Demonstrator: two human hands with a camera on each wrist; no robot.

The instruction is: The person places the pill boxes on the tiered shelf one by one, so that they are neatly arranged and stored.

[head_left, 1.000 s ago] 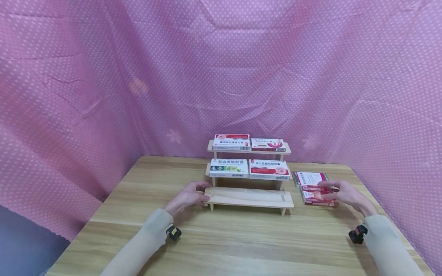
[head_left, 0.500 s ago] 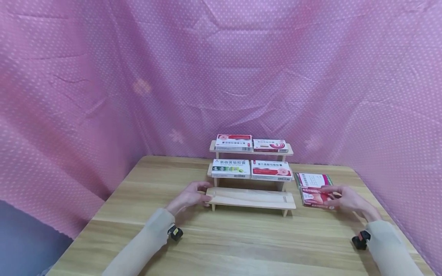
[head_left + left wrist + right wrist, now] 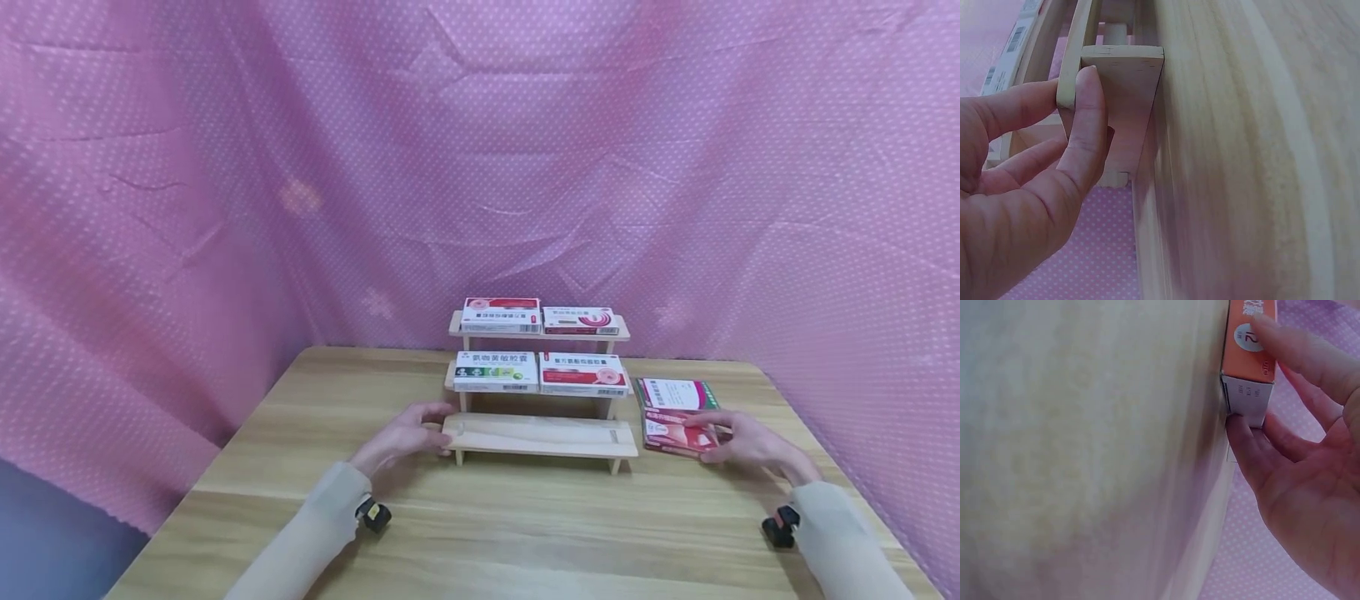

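pinching wooden rack (image 3: 536,435) at lower centre with left hand (image 3: 408,429), gripping red box (image 3: 670,433) at lower right with right hand (image 3: 750,442)
could jolt shelved boxes (image 3: 495,372) loose by tugging the rack; could shove green-edged box (image 3: 672,393) askew by bumping it

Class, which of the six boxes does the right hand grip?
The flat red cardboard box with white lettering, frontmost of all. The white, magenta and green cardboard box lies beyond it; four others sit on the tiered wooden stand.
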